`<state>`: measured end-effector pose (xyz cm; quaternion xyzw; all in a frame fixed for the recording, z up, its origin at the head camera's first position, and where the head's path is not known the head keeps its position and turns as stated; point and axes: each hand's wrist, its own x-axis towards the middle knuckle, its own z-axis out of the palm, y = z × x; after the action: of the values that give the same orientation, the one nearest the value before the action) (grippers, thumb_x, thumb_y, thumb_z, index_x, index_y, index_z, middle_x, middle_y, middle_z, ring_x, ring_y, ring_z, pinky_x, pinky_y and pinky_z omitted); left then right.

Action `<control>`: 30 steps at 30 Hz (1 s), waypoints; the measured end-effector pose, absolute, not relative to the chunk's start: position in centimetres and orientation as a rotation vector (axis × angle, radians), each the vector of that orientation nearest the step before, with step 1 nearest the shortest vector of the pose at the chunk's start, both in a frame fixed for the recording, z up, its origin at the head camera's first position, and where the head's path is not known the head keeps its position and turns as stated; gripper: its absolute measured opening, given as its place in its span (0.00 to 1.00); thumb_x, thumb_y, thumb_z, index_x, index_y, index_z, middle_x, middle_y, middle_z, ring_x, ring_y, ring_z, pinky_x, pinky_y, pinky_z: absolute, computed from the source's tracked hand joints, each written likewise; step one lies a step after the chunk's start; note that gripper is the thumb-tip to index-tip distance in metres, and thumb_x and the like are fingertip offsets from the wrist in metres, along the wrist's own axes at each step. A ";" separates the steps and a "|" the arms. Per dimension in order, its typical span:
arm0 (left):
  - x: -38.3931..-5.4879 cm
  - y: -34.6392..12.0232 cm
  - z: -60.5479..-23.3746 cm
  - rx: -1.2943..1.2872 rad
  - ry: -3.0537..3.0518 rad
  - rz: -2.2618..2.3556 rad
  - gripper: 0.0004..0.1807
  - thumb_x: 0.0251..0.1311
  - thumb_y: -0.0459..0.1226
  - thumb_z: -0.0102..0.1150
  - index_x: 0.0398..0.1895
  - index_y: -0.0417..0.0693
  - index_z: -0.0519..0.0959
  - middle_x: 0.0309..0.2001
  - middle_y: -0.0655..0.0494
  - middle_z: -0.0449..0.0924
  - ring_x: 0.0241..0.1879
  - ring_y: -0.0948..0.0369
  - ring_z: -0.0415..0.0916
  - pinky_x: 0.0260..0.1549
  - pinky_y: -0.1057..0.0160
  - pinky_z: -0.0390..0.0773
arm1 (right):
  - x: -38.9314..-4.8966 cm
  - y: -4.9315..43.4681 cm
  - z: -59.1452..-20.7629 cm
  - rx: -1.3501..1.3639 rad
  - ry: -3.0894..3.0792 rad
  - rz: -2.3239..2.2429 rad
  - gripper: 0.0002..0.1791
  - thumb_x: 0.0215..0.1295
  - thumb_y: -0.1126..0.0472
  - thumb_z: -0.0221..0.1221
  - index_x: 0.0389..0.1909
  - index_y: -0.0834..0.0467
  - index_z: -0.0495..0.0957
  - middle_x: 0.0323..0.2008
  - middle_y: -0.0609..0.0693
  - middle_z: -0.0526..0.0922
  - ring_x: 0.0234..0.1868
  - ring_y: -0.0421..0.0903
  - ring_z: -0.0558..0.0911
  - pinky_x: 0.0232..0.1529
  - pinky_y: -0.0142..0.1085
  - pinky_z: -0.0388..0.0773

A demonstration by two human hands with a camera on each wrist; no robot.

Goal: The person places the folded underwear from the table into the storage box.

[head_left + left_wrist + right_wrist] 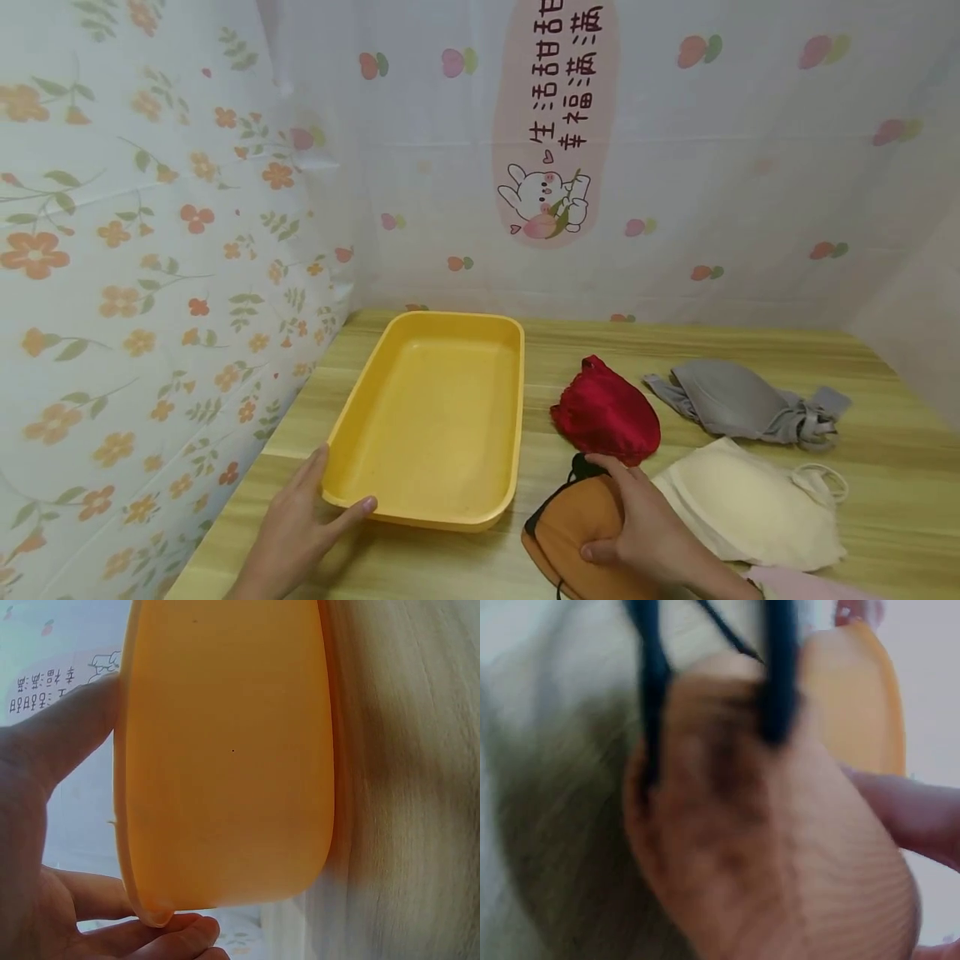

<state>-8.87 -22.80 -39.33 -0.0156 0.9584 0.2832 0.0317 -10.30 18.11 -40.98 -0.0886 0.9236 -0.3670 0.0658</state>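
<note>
A deep yellow plastic tray [422, 517] stands on the table with no items inside. My left hand [296, 517] holds its near left corner, the thumb on the near rim and the fingers round the side; the left wrist view shows the tray's outer wall [232, 765] close up. To the right of the tray, my right hand [648, 521] grips a folded brown bra [573, 533] with black straps and edging. Thumb and fingers lie over its cup, and its underside [780, 847] is blurred in the right wrist view.
Behind the brown bra lies a shiny red bra [609, 410]. A grey bra [738, 402] is at the back right, and a cream bra [757, 504] lies just right of my right hand. Patterned cloth walls [420, 192] close off the table's back and left sides.
</note>
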 end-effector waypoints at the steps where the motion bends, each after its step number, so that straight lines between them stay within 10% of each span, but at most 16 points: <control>1: -8.9 -22.7 -39.3 -0.046 2.956 0.874 0.63 0.59 0.66 0.60 0.78 0.28 0.45 0.77 0.26 0.47 0.74 0.28 0.50 0.68 0.29 0.60 | -10.5 18.5 -41.0 -0.290 2.725 -1.157 0.56 0.31 0.55 0.84 0.68 0.54 0.68 0.60 0.58 0.76 0.58 0.53 0.77 0.54 0.45 0.79; 7: -8.8 -22.6 -39.3 -0.032 2.997 0.876 0.62 0.59 0.65 0.61 0.77 0.26 0.47 0.76 0.25 0.50 0.73 0.27 0.52 0.67 0.29 0.62 | -11.5 20.4 -40.8 -0.329 2.187 -1.508 0.45 0.50 0.61 0.75 0.69 0.59 0.67 0.54 0.58 0.79 0.47 0.49 0.80 0.42 0.39 0.82; 15: -8.8 -22.5 -39.7 -0.039 2.992 0.873 0.62 0.59 0.64 0.62 0.77 0.27 0.47 0.77 0.26 0.49 0.73 0.28 0.52 0.67 0.30 0.63 | -12.6 21.5 -38.8 -0.372 1.750 -1.733 0.36 0.59 0.69 0.66 0.69 0.57 0.67 0.56 0.48 0.81 0.52 0.51 0.84 0.51 0.44 0.85; 30: -8.8 -22.5 -39.5 -0.014 2.995 0.858 0.62 0.60 0.65 0.60 0.77 0.26 0.46 0.77 0.25 0.48 0.73 0.28 0.52 0.68 0.31 0.63 | -19.9 15.1 -30.5 -0.381 1.844 -1.727 0.37 0.61 0.67 0.67 0.71 0.53 0.66 0.56 0.52 0.81 0.50 0.48 0.86 0.49 0.42 0.87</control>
<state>-8.83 -22.51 -39.50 -0.0044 0.9612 0.2754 0.0133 -19.93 15.09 -30.46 -0.1426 0.6910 -0.6469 0.2892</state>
